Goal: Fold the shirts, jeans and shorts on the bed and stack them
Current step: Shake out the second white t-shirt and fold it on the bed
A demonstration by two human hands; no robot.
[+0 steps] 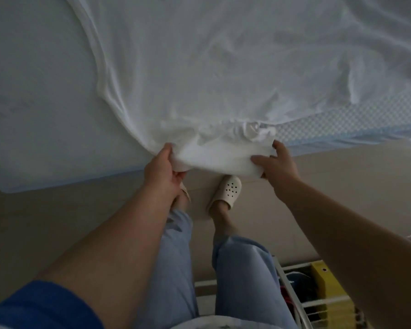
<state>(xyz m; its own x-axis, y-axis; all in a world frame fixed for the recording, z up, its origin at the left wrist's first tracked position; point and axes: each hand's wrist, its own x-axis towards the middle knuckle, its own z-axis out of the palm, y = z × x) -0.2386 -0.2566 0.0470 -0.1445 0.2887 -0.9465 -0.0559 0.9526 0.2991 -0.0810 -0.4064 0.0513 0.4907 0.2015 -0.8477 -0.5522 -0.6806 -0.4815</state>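
Standing at bed edge, gripping white shirt near edge: left hand and right hand both pinching bunched cloth, shirt's length stretching straight away across mattress, each hand equally near.

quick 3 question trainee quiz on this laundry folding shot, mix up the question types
1. True or false: both hands grip the white shirt.
2. Where does the gripped edge sit? A) mid-bed B) over the bed's near edge C) on the floor
3. Fill in: the foot below the shirt wears a cream ____.

Key:
1. True: left hand and right hand both pinch it.
2. B, at the bed edge.
3. Slipper.
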